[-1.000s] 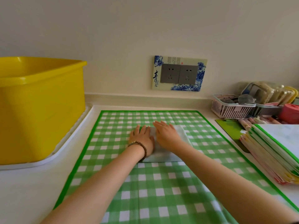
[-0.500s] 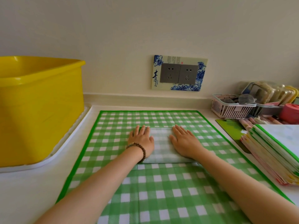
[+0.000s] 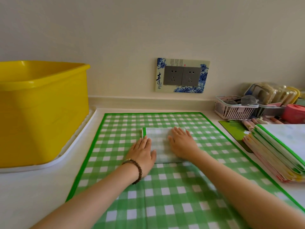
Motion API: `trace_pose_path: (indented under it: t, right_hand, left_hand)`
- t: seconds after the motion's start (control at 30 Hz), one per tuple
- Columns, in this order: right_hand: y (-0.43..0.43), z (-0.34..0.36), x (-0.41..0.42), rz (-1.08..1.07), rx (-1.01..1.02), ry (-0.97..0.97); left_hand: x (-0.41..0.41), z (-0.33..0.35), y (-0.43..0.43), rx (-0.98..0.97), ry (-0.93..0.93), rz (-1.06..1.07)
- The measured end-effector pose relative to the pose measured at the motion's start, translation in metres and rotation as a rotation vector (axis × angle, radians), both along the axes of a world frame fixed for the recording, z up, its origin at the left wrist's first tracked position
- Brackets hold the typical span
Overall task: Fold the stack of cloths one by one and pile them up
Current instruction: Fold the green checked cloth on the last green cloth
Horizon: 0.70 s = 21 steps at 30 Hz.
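Counter [image 3: 24, 195]: one folded cloth [image 3: 160, 146] being pressed.
I read left hand [image 3: 142, 154] and right hand [image 3: 182, 144] flat-palmed, gripping nothing; stack [image 3: 277, 154] at 3 o'clock likely pending.

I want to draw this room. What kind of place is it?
Probably a home kitchen or utility counter: a decorated wall socket sits above the worktop, a yellow tub stands on a white tray, and a pink basket holds odds and ends.

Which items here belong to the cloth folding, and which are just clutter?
Job: folded cloth, with left hand at its left edge and right hand flat on it; stack of cloths at the right; green checked sheet underneath.
Clutter: yellow tub on white tray; pink basket; red container; wall socket.
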State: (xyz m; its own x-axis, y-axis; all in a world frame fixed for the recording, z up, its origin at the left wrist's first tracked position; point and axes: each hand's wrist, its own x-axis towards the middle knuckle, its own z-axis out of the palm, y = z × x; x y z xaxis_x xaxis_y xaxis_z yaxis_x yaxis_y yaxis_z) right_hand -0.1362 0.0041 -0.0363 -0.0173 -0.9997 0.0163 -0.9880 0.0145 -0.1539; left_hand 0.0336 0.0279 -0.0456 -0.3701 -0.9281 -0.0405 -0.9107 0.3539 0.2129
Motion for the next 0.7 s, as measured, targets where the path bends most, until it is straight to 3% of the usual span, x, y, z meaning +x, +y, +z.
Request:
trace_pose_path:
  t: [0.23, 0.7]
  right_hand:
    - [0.017, -0.014, 0.042, 0.109, 0.002, -0.036]
    - [0.052, -0.009, -0.045, 0.026, 0.086, -0.022]
  left_hand:
    - [-0.002, -0.001, -0.001, -0.022, -0.039, 0.013]
    - [0.002, 0.000, 0.000, -0.001, -0.036, -0.007]
